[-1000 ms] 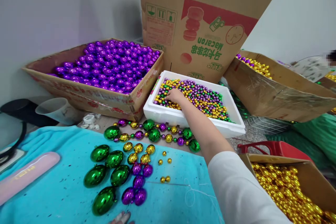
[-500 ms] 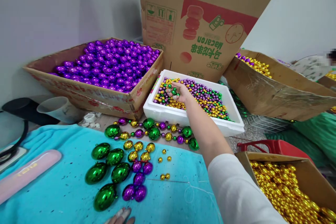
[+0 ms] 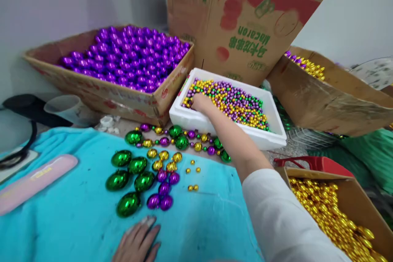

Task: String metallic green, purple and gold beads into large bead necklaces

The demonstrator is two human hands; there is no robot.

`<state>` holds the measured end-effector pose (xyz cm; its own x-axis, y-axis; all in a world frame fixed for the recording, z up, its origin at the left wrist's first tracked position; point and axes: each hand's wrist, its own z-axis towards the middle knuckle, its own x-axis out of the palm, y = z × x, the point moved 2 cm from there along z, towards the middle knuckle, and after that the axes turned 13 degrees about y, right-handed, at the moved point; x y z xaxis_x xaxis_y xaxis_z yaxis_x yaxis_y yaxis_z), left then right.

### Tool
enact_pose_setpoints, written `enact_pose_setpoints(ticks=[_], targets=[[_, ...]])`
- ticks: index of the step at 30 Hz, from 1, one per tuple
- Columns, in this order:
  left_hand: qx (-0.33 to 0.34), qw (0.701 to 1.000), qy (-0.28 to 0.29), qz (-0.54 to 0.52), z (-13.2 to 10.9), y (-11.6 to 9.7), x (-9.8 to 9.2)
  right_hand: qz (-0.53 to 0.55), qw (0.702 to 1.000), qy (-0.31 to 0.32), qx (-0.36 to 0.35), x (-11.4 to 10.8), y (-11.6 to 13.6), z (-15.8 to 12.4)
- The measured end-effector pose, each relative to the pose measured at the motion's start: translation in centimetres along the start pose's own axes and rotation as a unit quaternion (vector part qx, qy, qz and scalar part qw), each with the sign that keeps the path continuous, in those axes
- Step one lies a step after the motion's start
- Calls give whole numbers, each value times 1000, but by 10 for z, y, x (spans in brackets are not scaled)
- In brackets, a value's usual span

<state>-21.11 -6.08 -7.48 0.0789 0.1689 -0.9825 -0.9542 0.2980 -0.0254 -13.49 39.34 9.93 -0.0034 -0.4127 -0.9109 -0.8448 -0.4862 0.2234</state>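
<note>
My right hand (image 3: 202, 104) reaches into a white foam box (image 3: 215, 125) filled with small gold, purple and green beads (image 3: 233, 100); its fingers curl down into the beads at the box's left end. My left hand (image 3: 138, 241) lies flat, fingers stretched out, on the turquoise cloth (image 3: 76, 221) near the bottom edge. Just beyond it lie large green beads (image 3: 130, 176), purple beads (image 3: 162, 194) and several gold beads (image 3: 164, 159). A strung strand of mixed beads (image 3: 181, 141) runs along the front of the foam box.
A cardboard box of purple balls (image 3: 129, 55) sits back left, a tall printed carton (image 3: 245, 20) behind the foam box. Boxes of gold beads stand at right (image 3: 331, 213) and far right (image 3: 307, 67). A pink case (image 3: 33, 180) and a white cup (image 3: 69, 108) are at left.
My right hand, raised with beads half a second ago, has dropped back into the foam box. My left hand has slid further up onto the cloth. The camera tilted down.
</note>
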Motion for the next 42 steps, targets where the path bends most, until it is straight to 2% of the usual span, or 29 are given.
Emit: enact_pose_setpoints(ticks=[2,4,5,7,9,11,13,15,17,19,23,27,31,34,37,40,42], targets=[[-14,999,15,-30,4,-5,-10,8,1000,5,-1,-3,-4,-9],[-37,996,46,-61,7,-8,-14,67,994,-43,-70,-6,-8,-30],[-40,994,59,-79,8,-9,-14,105,986,-51,-115,-4,-10,-46],[-44,991,75,-101,8,-9,-14,160,972,-16,-172,11,-12,-87],[-45,990,79,-105,8,-9,-13,188,960,44,-205,42,-15,-134],[-44,991,79,-97,7,-9,-13,197,958,85,-191,86,-19,-172],[-43,992,79,-92,7,-8,-13,192,972,60,-117,134,-27,-195],[-42,992,78,-90,7,-8,-13,162,986,12,-41,175,-32,-205],[-40,992,77,-89,8,-8,-13,109,994,-23,-7,204,-32,-208],[-40,992,78,-89,9,-8,-13,56,997,-49,-10,220,-29,-209],[-40,991,81,-94,10,-8,-14,36,996,-80,-32,229,-26,-208],[-49,989,94,-100,9,-7,-13,168,981,-99,-16,220,-36,-205],[-48,990,96,-93,7,-7,-12,362,930,-63,29,210,-50,-199],[-44,992,83,-89,7,-8,-12,447,891,-53,58,211,-52,-201],[-33,994,59,-81,7,-8,-14,443,887,-123,46,219,-45,-211],[-17,998,30,-60,7,-6,-13,347,915,-205,-21,224,-33,-215],[-6,999,13,-43,7,-4,-10,284,924,-249,-59,215,-27,-212]])
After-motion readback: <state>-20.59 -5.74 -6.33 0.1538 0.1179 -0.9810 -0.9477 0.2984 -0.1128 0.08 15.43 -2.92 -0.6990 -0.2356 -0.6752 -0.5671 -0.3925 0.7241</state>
